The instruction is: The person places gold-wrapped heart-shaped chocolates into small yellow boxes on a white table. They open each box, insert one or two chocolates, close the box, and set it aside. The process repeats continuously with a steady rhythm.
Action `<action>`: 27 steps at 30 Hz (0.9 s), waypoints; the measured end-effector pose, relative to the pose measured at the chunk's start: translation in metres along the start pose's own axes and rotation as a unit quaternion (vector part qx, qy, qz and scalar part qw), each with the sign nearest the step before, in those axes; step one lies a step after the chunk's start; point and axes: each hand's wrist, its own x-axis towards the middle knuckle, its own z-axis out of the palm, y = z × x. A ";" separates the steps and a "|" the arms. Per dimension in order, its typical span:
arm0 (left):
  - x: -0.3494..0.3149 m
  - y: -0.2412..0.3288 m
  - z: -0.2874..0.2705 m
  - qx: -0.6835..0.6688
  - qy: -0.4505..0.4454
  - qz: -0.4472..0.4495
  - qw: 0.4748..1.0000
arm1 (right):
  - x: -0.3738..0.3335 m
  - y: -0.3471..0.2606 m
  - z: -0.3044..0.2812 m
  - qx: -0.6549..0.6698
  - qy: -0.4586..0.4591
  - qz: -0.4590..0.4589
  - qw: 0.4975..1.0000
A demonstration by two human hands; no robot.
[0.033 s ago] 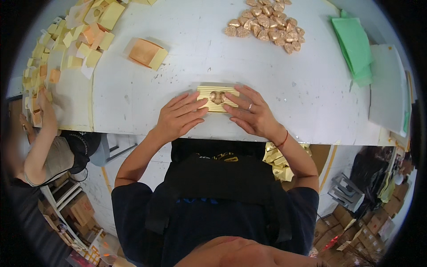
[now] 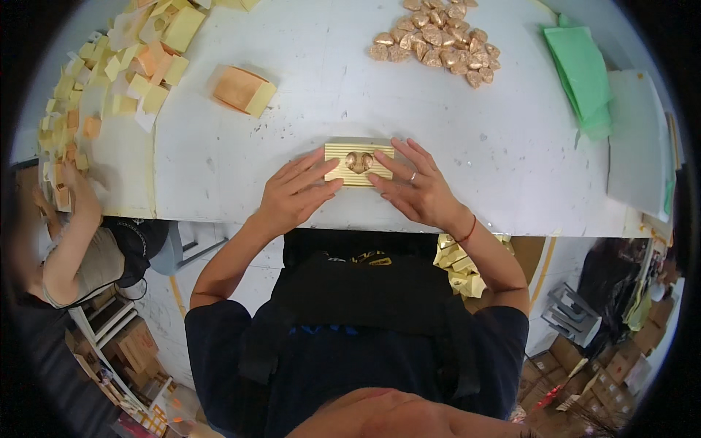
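The gold box [image 2: 356, 180] lies at frame centre, heart-shaped window [image 2: 359, 162] facing up. Left hand [image 2: 288, 196] and right hand [image 2: 427, 191], fingers partly spread, hold its opposite ends. Lower centre, small yellow lettering marks the black fabric [image 2: 358, 292]; blue lettering, partly covered, marks the dark shirt [image 2: 217, 336].

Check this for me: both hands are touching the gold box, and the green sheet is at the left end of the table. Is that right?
Not quite: the green sheet is at the right end of the table, as the head view shows. Both hands, left hand and right hand, are touching the gold box.
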 end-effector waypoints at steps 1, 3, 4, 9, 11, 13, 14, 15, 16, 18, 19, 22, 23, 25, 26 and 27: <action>-0.001 0.000 0.001 0.002 0.008 -0.001 1.000 | 0.000 -0.001 -0.001 -0.030 -0.007 -0.003 1.000; -0.005 0.001 0.007 -0.103 0.013 -0.079 0.992 | 0.009 -0.003 -0.005 -0.005 0.000 -0.018 1.000; -0.005 0.000 0.011 -0.153 0.015 -0.116 0.981 | 0.016 -0.005 -0.006 0.006 0.006 -0.027 1.000; 0.014 0.005 0.016 -0.174 0.056 -0.070 0.981 | 0.022 -0.020 -0.001 0.052 -0.046 0.032 0.997; 0.012 -0.016 -0.002 0.044 0.245 -0.064 0.966 | 0.002 -0.022 -0.033 0.001 -0.148 0.076 0.986; 0.007 -0.037 -0.029 0.205 0.338 -0.133 0.909 | -0.020 -0.019 -0.073 -0.013 -0.361 0.169 0.917; 0.015 -0.044 -0.037 0.162 0.361 -0.167 0.903 | -0.019 -0.016 -0.080 -0.037 -0.310 0.177 0.933; 0.022 -0.046 -0.042 0.122 0.381 -0.206 0.893 | -0.014 -0.012 -0.085 -0.057 -0.262 0.178 0.947; 0.027 -0.049 -0.042 0.074 0.375 -0.246 0.891 | -0.008 -0.007 -0.089 -0.076 -0.214 0.179 0.957; 0.043 -0.058 -0.040 -0.024 0.360 -0.318 0.877 | 0.025 0.025 -0.068 -0.052 -0.024 0.114 0.992; 0.045 -0.066 -0.039 0.002 0.343 -0.284 0.895 | 0.045 0.047 -0.051 -0.071 0.066 0.089 0.991; 0.034 -0.090 -0.041 -0.063 0.397 -0.244 0.882 | 0.091 0.107 -0.005 -0.110 0.118 0.152 0.975; 0.024 -0.100 -0.034 -0.107 0.374 -0.267 0.882 | 0.098 0.123 0.008 -0.141 0.106 0.149 0.973; 0.016 -0.111 -0.028 -0.196 0.318 -0.306 0.876 | 0.107 0.136 0.017 -0.204 0.089 0.151 0.963; 0.020 -0.109 -0.024 -0.212 0.306 -0.287 0.882 | 0.105 0.132 0.014 -0.135 0.110 0.188 0.967; 0.024 -0.096 -0.016 -0.224 0.299 -0.278 0.885 | 0.103 0.109 0.006 -0.059 0.120 0.221 0.966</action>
